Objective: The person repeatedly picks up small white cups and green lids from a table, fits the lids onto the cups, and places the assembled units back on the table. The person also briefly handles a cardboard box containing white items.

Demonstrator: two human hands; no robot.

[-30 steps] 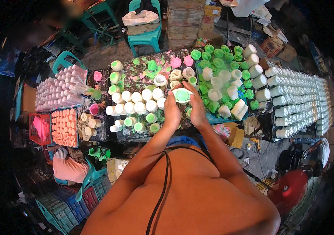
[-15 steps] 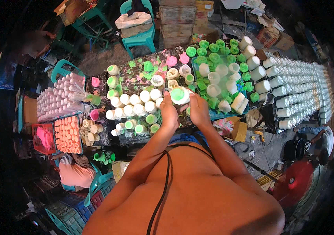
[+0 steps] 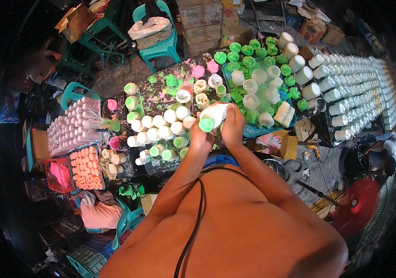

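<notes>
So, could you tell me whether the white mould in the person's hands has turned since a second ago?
Yes. The white mould now lies tilted, its green end toward the person's left, over the splattered table; earlier that end faced up.

Teal plastic chair (image 3: 158,34), cardboard boxes (image 3: 202,23), red basket (image 3: 59,175), red fan (image 3: 358,208)

Little free room on the tabletop (image 3: 161,92) — white cups (image 3: 161,127) crowd the left, the blue tray (image 3: 253,131) of green pieces blocks the right. Only the paint-spattered strip between them stays passable — narrow, above both hands.
</notes>
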